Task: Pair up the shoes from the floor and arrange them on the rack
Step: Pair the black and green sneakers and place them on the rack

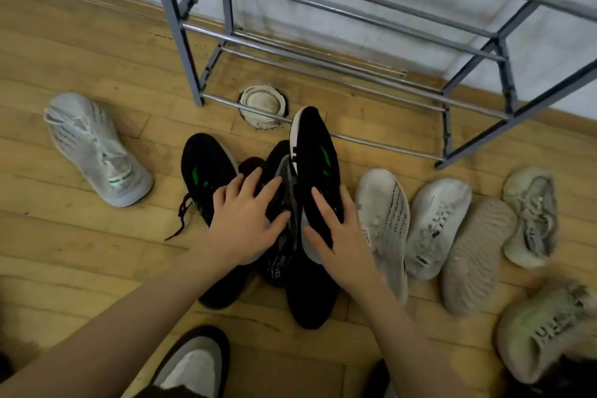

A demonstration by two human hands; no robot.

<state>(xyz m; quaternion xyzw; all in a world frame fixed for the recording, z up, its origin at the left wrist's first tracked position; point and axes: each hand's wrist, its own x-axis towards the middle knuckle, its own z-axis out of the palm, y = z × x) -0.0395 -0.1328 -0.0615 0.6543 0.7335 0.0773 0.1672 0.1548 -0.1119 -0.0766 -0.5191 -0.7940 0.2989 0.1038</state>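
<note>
While gripping a black shoe (315, 171) — right hand (342, 236), left hand (245, 223) splayed.

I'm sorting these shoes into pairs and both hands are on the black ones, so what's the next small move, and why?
Probably close the left hand on the black shoe with the green mark lying just to its left. The right hand is already on a black shoe with a green stripe, so those two look like a pair, and the rack holds no shoes.

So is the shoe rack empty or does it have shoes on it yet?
Empty, as far as visible: the rack shows only bare bars, and the shoes all lie on the floor.
</note>
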